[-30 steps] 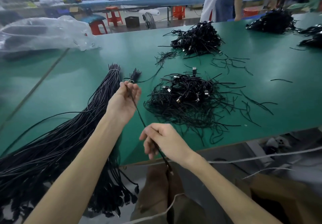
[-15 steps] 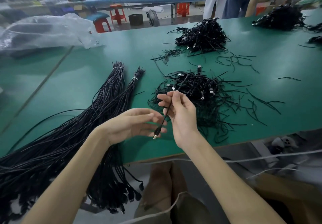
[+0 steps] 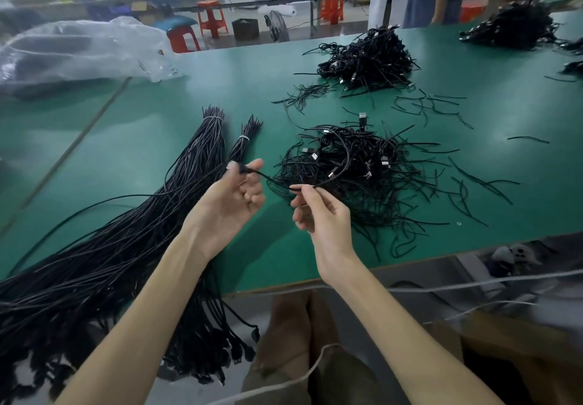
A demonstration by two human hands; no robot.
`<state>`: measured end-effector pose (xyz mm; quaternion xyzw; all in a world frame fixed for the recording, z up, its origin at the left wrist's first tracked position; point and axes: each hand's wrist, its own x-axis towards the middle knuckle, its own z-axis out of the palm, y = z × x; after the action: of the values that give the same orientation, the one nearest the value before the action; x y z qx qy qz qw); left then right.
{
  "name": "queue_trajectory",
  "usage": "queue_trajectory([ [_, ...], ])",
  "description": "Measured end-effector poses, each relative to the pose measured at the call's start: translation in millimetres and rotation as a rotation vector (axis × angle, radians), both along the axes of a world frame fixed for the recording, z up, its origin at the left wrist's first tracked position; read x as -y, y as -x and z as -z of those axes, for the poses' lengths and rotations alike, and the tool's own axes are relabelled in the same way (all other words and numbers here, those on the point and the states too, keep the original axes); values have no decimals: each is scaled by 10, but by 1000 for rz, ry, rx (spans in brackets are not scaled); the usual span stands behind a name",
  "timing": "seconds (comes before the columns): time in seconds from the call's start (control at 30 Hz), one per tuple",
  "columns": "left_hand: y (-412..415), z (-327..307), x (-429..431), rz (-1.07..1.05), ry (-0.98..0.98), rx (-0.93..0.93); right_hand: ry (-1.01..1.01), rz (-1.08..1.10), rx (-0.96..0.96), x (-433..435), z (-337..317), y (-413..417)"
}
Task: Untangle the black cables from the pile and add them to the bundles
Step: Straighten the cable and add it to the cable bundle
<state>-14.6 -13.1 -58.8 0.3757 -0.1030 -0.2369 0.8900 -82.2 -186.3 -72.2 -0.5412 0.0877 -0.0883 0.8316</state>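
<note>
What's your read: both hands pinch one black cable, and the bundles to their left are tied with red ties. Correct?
Wrong on one point: the ties are white, not red, as the head view shows. The rest stands: the left hand and the right hand both pinch one black cable, and the bundles lie to their left.

I've got the bundles (image 3: 126, 231) on the left of the table (image 3: 220, 89), near ends hanging over the front edge. Right of them, mid-table, the pile (image 3: 356, 165). Behind it a second pile (image 3: 369, 57); far back right a third pile (image 3: 511, 26). Back left, plastic bag (image 3: 79, 48). In front, left hand (image 3: 230, 202) and right hand (image 3: 321, 215) between bundles and pile, one cable (image 3: 271, 179) strung between them.
</note>
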Motion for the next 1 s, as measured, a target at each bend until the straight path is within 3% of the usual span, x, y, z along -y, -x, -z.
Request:
queue_trajectory([
  [0.13, 46, 51, 102, -104, -184, 56, 91, -81, 11, -25, 52, 54],
  [0.33, 130, -77, 196, -17, -44, 66, 116, -154, -39, 35, 15, 54],
  [0.43, 164, -180, 146, 81, -92, 162, 28, -170, -122, 66, -48, 39],
  [0.57, 251, -337, 0, 337, -414, 457, -204, -177, -245, 184, -109, 3],
  [0.7, 356, -475, -25, 814, -793, 669, -71, -241, -236, 151, -110, 33],
  [0.8, 421, -545, 84, 1118, -974, 678, -21, -251, -226, 114, -114, 32],
  [0.9, 444, -496, 167, 1143, -1045, 638, -56, -240, -214, 127, -93, 23],
  [1.0, 411, -420, 178, 959, -1273, 633, -154, -228, -187, 174, -40, 32],
])
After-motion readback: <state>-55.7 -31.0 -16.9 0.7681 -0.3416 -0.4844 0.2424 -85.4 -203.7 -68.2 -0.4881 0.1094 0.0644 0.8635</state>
